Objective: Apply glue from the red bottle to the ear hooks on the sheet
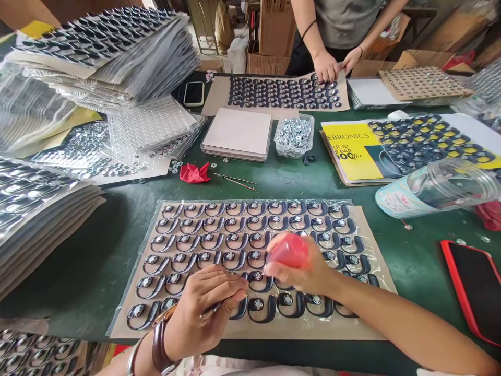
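My left hand (207,308) is closed around thin metal tweezers (214,309), partly hidden by the fingers, low over the front rows of a cardboard sheet. Gripped in my right hand (303,269) is a red squeeze bottle (290,250), smeared by motion and tilted toward the middle of the sheet. Rows of black ear-hook-shaped parts (261,309) with round silvery centres lie on the clear-film-covered cardboard sheet (371,324). Both hands hide some parts in the middle rows.
A tub of small silvery pieces (294,137), other tweezers (237,181) and a red cloth (194,173) lie beyond the sheet. Tall stacks (117,57) stand left; a clear jar (434,190) and red-cased phone (472,292) lie right. A co-worker's hands (327,67) touch another sheet.
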Available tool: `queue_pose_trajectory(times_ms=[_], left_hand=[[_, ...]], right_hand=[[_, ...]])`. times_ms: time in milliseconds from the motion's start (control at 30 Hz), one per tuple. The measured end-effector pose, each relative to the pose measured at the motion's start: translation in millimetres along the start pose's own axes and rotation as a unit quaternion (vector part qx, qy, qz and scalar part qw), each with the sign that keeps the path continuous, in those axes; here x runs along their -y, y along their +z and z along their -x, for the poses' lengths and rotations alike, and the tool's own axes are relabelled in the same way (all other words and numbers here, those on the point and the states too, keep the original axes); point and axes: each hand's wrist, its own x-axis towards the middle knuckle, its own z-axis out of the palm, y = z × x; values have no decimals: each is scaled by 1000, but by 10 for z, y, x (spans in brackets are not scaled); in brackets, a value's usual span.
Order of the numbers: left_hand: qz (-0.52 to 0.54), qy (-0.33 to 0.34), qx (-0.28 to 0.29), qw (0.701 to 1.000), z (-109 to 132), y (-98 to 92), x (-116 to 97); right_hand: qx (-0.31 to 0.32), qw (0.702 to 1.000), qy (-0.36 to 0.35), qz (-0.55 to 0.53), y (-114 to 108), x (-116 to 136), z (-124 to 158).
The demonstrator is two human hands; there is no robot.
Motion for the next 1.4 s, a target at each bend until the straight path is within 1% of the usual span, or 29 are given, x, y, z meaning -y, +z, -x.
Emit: queue_pose_trajectory(times_ms=[67,100,167,233,300,367,433,533,600,700,800,933,1067,1200,1400], left_hand=[[-22,43,2,999,29,27,-11],[-38,62,4,997,40,41,-19],[-72,90,11,993,48,62,-46],[-96,105,14,990,35,68,-87],[-107,107,11,988,6,60,-131],[-116,111,5,987,-22,43,-153],[-140,124,-1,982,-40,27,-134],[-179,145,-8,973,-55,16,-36],[-189,146,-1,971,-71,19,35],[-207,146,7,967,-98,35,90],[-251,161,12,955,-86,71,71],[-311,188,25,931,5,155,2],[-365,196,33,910,69,227,-33],[-372,205,32,905,58,237,-35],[-356,196,26,914,36,219,-59]], right_hand=[[34,994,78,-71,-158,132,-13],[39,990,97,-98,-255,191,-17],[25,985,109,-130,-457,270,-16],[2,985,111,-134,-622,278,-17],[-12,984,117,-133,-697,225,-35],[-16,983,126,-134,-659,140,-78],[-17,983,125,-130,-528,48,-145],[-39,991,81,-97,-269,-77,-252],[-41,996,51,-67,-128,-148,-304],[-29,998,36,-34,-18,-228,-334],[-16,999,20,-21,3,-267,-325],[-9,1000,-5,18,-4,-262,-316],[-8,998,-33,50,5,-247,-327],[-9,997,-51,59,11,-253,-328],[-27,996,-37,73,-1,-251,-321]])
